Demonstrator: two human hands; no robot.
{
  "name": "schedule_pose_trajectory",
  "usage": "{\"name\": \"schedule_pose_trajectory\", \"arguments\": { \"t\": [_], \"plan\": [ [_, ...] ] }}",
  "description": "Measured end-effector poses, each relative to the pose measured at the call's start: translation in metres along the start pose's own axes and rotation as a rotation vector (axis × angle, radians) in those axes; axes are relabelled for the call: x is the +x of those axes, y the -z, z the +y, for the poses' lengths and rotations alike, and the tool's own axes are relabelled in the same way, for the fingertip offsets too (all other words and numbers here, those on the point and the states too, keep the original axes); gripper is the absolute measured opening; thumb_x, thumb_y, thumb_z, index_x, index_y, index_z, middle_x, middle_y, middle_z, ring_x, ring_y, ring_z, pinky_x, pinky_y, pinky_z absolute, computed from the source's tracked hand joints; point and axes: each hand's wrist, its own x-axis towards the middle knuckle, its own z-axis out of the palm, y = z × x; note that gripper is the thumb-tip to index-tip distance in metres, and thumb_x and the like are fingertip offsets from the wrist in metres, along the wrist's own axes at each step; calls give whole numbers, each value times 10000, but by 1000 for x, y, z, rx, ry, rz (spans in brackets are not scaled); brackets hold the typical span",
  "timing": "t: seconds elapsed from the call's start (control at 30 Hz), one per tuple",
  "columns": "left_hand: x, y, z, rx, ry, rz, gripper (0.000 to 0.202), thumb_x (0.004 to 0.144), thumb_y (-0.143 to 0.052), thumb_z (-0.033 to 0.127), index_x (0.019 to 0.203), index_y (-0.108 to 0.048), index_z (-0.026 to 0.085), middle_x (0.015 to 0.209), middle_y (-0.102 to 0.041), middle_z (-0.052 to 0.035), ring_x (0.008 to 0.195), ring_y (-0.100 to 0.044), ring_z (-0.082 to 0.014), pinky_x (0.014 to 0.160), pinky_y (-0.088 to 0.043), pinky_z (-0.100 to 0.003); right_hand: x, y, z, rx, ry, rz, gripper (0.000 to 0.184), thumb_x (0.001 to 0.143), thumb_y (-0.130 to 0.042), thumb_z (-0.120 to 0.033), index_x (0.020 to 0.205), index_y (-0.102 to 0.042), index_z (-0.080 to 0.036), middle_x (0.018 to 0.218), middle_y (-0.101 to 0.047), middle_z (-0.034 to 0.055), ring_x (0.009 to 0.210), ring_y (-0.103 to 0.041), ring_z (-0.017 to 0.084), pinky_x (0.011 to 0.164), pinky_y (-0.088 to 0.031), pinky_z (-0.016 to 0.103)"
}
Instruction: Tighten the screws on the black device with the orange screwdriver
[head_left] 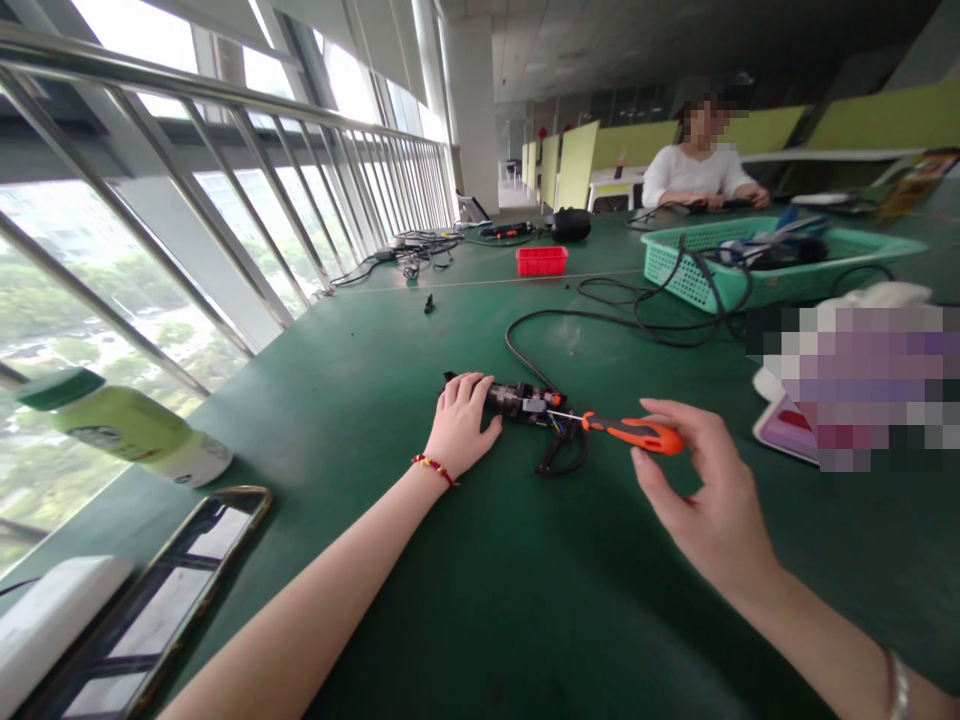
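Observation:
My left hand (463, 425) rests over the left end of a black, tube-shaped corded device (514, 402) lying on the green table, with its fingers wrapped round it. At its right end the inner parts are exposed: a grey block, thin blue and yellow wires and an orange piece. With thumb and fingertips my right hand (712, 490) holds the rear of an orange and black screwdriver (630, 432). The screwdriver's thin shaft points left, and its tip is at the exposed parts. A short black loop (562, 460) lies just below the device.
A black cable (570, 313) runs toward a green basket (697, 275) of tools. Farther back stand a red tray (541, 262) and tangled wires (420, 245). At left are a bottle (127, 425) and a phone (176, 600). Across the table sits a person (694, 175).

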Motion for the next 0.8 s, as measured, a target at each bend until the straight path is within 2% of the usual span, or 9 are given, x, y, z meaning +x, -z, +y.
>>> {"name": "schedule_pose_trajectory", "arguments": {
  "t": [0.13, 0.2, 0.3, 0.47, 0.53, 0.63, 0.7, 0.8],
  "plan": [
    [0, 0, 0, 2, 7, -3, 497, 810, -538, 267, 1285, -453, 150, 1312, -481, -122, 1242, -376, -294, 1040, -373, -469, 0, 2, -2, -12, -71, -110, 208, 854, -559, -320, 1021, -593, -202, 808, -652, 29, 688, -640, 155, 619, -517, 270],
    [1, 1, 0, 5, 9, -4, 501, 811, -539, 265, 1288, -452, 143, 1311, -483, -126, 1245, -373, -294, 1043, -371, -467, 0, 3, -4, -7, -102, -150, 186, 866, -540, -339, 979, -605, -206, 753, -647, 15, 625, -632, 147, 576, -500, 267],
    [0, 1, 1, 3, 8, -6, 499, 813, -539, 266, 1288, -452, 139, 1316, -480, -127, 1248, -370, -293, 1044, -370, -464, 1, 3, -5, -13, -103, -153, 199, 867, -534, -344, 993, -601, -206, 773, -657, 18, 645, -641, 153, 593, -502, 272],
    [0, 1, 1, 5, 12, -10, 496, 816, -532, 264, 1288, -452, 137, 1315, -481, -125, 1243, -374, -291, 1043, -370, -459, 3, 2, -6, -17, -16, -59, 247, 844, -551, -294, 1073, -565, -201, 975, -667, 61, 841, -660, 179, 730, -530, 287],
    [0, 1, 1, 7, 12, -9, 496, 816, -532, 265, 1287, -452, 134, 1316, -479, -129, 1243, -374, -291, 1044, -368, -458, 3, 3, -6, -15, -29, -58, 253, 842, -557, -300, 1075, -564, -201, 927, -667, 53, 806, -660, 176, 714, -532, 286],
    [0, 0, 0, 3, 7, -3, 491, 815, -531, 268, 1285, -452, 149, 1316, -478, -124, 1243, -376, -291, 1041, -368, -462, 2, 3, -7, -12, -117, -129, 216, 863, -541, -346, 1018, -588, -201, 765, -652, 22, 669, -647, 160, 625, -525, 279],
    [0, 0, 0, -2, 1, 2, 487, 814, -531, 269, 1284, -450, 170, 1309, -482, -115, 1240, -380, -288, 1036, -370, -468, 2, 3, -6, -10, -142, -148, 222, 873, -530, -359, 1015, -591, -201, 738, -644, 17, 642, -641, 156, 613, -524, 279],
    [0, 0, 0, -2, -2, 7, 488, 813, -533, 265, 1286, -446, 180, 1307, -483, -112, 1241, -380, -284, 1038, -368, -471, 0, 1, -3, 0, -82, -77, 288, 859, -550, -331, 1115, -555, -200, 918, -659, 60, 794, -662, 183, 701, -543, 303]
  ]
}}
